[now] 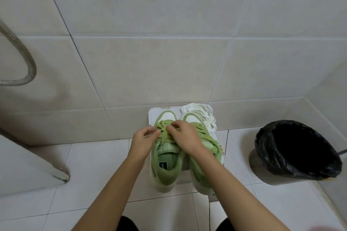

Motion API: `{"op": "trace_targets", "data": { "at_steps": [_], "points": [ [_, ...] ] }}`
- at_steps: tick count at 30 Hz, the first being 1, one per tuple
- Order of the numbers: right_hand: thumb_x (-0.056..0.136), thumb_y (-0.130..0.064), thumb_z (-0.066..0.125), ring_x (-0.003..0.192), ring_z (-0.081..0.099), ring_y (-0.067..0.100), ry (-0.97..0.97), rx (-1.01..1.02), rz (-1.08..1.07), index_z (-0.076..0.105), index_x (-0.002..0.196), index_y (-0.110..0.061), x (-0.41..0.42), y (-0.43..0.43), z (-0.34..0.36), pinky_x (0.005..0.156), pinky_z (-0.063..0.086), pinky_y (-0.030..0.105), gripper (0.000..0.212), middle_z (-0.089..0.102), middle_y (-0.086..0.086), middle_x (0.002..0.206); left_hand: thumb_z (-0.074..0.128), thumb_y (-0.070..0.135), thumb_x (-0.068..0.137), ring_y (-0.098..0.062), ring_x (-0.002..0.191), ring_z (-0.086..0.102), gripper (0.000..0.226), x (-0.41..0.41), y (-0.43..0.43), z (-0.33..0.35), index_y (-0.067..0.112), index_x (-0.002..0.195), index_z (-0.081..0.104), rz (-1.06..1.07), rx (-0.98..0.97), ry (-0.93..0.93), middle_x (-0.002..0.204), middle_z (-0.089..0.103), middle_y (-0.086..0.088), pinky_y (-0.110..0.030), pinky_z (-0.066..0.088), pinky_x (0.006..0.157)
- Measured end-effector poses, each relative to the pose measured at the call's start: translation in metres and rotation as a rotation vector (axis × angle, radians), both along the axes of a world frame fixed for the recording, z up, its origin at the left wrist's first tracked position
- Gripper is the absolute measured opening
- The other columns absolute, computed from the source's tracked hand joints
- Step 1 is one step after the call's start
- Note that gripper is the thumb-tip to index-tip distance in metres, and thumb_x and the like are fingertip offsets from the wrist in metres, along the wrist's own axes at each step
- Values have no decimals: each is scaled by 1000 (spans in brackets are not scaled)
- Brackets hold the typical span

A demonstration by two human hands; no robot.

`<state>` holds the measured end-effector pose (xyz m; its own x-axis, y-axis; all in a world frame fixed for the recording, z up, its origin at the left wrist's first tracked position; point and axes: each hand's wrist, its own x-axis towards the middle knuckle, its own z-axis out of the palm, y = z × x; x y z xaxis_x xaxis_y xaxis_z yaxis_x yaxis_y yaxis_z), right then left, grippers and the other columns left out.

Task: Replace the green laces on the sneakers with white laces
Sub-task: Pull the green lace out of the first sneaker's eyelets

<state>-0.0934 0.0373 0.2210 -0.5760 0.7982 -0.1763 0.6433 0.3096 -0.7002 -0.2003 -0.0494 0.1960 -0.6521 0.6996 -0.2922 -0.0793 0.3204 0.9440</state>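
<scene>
Arms (pixel 116 189) outstretched, left hand (pixel 144 139) and right hand (pixel 185 136) pinch green laces (pixel 164 135).

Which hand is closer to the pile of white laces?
The right hand. It pinches the green laces close to the white laces; the left hand pinches them too, farther to the left.

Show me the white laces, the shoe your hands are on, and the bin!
white laces (pixel 201 116): head view, on the middle of the pile.
left sneaker (pixel 166 177): head view, on its green heel collar.
bin (pixel 262 140): head view, on the black bag's rim.
</scene>
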Motion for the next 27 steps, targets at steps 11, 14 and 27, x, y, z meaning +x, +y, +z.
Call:
{"op": "trace_targets", "data": {
  "at_steps": [11, 14, 27],
  "points": [
    [87, -18, 69, 71, 51, 0, 310, -151, -94, 65, 95, -12, -2, -9, -6, 63, 38, 7, 11, 56, -14, 76, 66, 4, 85, -21, 88, 63, 9, -8, -2, 4, 3, 94, 67, -175, 19, 167, 90, 68, -10, -24, 51, 79],
    [90, -13, 64, 85, 51, 9, 260, -130, -78, 67, 109, -6, 3, -12, 9, 72, 39, 15, 21, 56, -10, 82, 65, 6, 87, -22, 95, 63, 20, 3, -6, 9, 1, 106, 68, -222, 21, 237, 100, 69, -11, -33, 51, 91],
    [83, -5, 71, 67, 54, 12, 273, -141, 23, 64, 114, -3, 13, -16, 21, 69, 43, 18, 32, 56, 3, 77, 58, 37, 91, -22, 82, 61, 19, 5, -12, 48, 21, 86, 67, -328, -269, 920, 83, 68, 3, -29, 36, 66]
  ]
}}
